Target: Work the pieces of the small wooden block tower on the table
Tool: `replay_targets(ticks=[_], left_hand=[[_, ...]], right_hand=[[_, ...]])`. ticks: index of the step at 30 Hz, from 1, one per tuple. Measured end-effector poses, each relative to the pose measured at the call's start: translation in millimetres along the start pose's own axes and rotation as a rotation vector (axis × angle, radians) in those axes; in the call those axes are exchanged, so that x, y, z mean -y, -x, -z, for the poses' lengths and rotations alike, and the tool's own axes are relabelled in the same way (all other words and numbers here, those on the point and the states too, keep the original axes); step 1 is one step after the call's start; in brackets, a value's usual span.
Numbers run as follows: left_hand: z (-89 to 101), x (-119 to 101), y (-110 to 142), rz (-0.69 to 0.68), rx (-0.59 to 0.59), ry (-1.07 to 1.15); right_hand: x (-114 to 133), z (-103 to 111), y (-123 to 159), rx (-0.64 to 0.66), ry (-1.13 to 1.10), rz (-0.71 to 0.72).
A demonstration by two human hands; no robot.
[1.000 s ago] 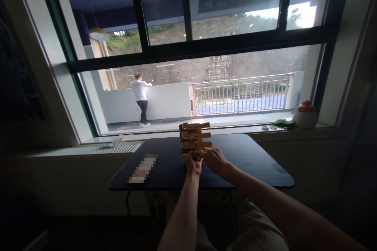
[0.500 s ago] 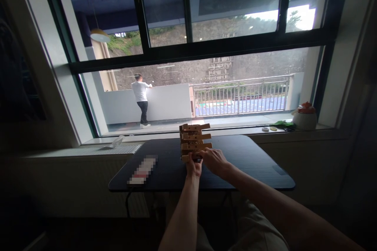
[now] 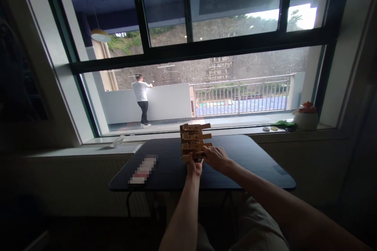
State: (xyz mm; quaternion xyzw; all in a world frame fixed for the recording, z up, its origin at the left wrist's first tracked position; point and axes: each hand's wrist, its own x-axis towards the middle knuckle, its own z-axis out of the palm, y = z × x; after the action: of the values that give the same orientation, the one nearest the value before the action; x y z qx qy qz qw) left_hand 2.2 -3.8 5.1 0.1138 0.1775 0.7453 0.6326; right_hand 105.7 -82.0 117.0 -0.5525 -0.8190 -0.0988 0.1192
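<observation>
- Head camera looks down at a dark table (image 3: 241, 172) that stands by a big window (image 3: 188, 47).
- On the far middle of the table stands a small tower of wooden blocks (image 3: 194, 141). The blocks are stacked in layers, and some stick out to the sides.
- The left hand (image 3: 194, 168) is at the bottom of the tower, on the near side. Its fingers curl in and touch the lowest blocks. How tight they hold cannot be seen.
- The right hand (image 3: 217, 158) is just beside the left hand, at the low right part of the tower. Its fingertips press on a bottom block that sticks out. The fingers are close together, not spread wide.
- Both arms reach out from the bottom of the picture to the tower.
- A flat blurred thing (image 3: 142, 169) lies on the left part of the table, well apart from the hands.
- On the window sill at the right sits a round white pot with an orange top (image 3: 306, 115).
- Outside the glass, a person in a white shirt (image 3: 141, 99) stands by a low white wall, next to a metal railing (image 3: 240, 96).
</observation>
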Motion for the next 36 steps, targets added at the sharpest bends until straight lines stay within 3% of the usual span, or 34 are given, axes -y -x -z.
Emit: replay_targets(ticks=[4, 12, 20, 28, 32, 36], left_hand=[[-0.9, -0.5, 0.6, -0.011, -0.017, -0.014], [-0.7, -0.1, 0.4, 0.008, -0.005, 0.002], [4.2, 2.1, -5.5, 0.005, -0.012, 0.023], [-0.3, -0.5, 0.3, 0.013, -0.015, -0.008], [1.4, 0.1, -1.7, 0.009, 0.009, -0.01], [2.2, 1.1, -2.7, -0.016, 0.006, 0.001]], right_hand=[[10.9, -0.4, -0.4, -0.02, 0.036, 0.073], [7.6, -4.6, -4.5, -0.009, -0.035, -0.09], [19.5, 22.6, -2.9, 0.022, 0.089, 0.132], [9.5, 4.0, -4.0, 0.067, 0.063, -0.028], [9.3, 13.4, -2.6, 0.044, 0.073, 0.022], [19.7, 23.3, -1.3, 0.019, 0.108, 0.16]])
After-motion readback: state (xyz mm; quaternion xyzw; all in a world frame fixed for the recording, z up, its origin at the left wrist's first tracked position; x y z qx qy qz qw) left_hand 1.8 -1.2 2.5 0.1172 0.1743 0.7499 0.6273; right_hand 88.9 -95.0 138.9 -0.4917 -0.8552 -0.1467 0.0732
